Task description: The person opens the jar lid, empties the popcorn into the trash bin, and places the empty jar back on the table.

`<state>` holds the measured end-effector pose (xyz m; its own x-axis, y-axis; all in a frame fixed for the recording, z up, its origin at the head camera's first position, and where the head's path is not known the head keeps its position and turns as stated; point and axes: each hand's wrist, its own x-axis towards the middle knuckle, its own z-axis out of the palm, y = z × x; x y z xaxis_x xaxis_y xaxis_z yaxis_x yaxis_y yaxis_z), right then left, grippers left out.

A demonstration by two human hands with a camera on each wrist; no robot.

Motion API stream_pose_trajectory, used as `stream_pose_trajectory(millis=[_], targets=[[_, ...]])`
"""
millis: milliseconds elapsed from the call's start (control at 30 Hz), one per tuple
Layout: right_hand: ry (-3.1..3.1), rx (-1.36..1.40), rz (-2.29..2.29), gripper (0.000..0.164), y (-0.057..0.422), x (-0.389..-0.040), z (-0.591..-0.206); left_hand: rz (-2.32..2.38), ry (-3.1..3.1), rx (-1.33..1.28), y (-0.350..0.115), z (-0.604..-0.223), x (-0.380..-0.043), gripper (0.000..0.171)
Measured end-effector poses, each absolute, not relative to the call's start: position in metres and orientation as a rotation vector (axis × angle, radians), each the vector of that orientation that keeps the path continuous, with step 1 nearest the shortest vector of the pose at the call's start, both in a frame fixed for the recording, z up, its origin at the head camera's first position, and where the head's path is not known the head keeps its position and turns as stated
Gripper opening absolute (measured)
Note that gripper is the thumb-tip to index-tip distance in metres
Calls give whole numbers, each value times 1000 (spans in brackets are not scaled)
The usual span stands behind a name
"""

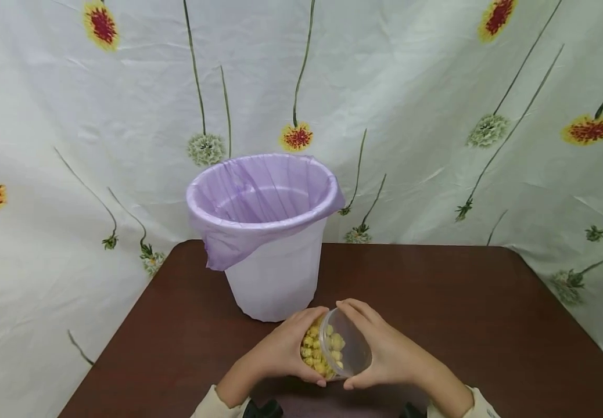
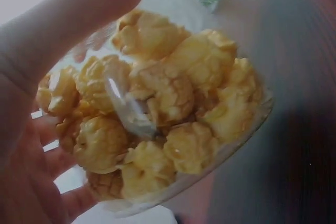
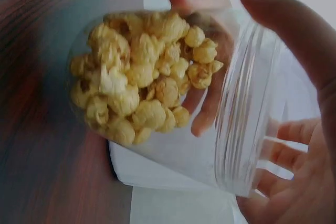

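Between the two hands is a clear plastic jar (image 3: 178,166) of yellow popcorn (image 3: 139,77), tilted low over the table. My left hand (image 1: 287,345) grips its body, thumb and fingers on opposite sides. At the ribbed screw-top end, my right hand (image 1: 389,351) holds the jar with thumb and fingers spread around the rim. In the right wrist view the popcorn gathers toward the end away from that rim. Popcorn pieces press against the clear wall in the left wrist view. Whether a lid covers the mouth I cannot tell.
A white bin (image 1: 280,278) lined with a purple bag (image 1: 265,226) stands just behind the hands, left of centre. The dark brown table (image 1: 427,290) extends to both sides. A flower-print cloth (image 1: 411,104) hangs behind it.
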<state>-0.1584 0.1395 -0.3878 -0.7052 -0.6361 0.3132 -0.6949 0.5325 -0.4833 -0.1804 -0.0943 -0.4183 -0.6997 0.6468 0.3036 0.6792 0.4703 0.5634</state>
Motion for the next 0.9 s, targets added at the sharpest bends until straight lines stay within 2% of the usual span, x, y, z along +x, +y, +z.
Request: stream_pose_trajectory(millis=[100, 200, 333, 433, 633, 900], targets=[[-2686, 1114, 970, 114, 140, -153, -389, -1082, -2663, -1188, -94, -419, -178, 104], [-2771, 881, 984, 116, 134, -147, -387, -999, -2650, -1118, -92, -421, -177, 105], [-2869, 547, 908, 112, 123, -141, -382, -916, -2631, -1034, -89, -421, -178, 106], [-2880, 466, 855, 107, 119, -142, -381, -915, -2608, -1023, -87, -419, -178, 105], [-2806, 598, 874, 106, 123, -147, -381, -846, -2578, -1043, -86, -417, -180, 104], [-2712, 1104, 848, 111, 144, -157, -378, -899, -2616, -1137, -89, -415, -181, 105]])
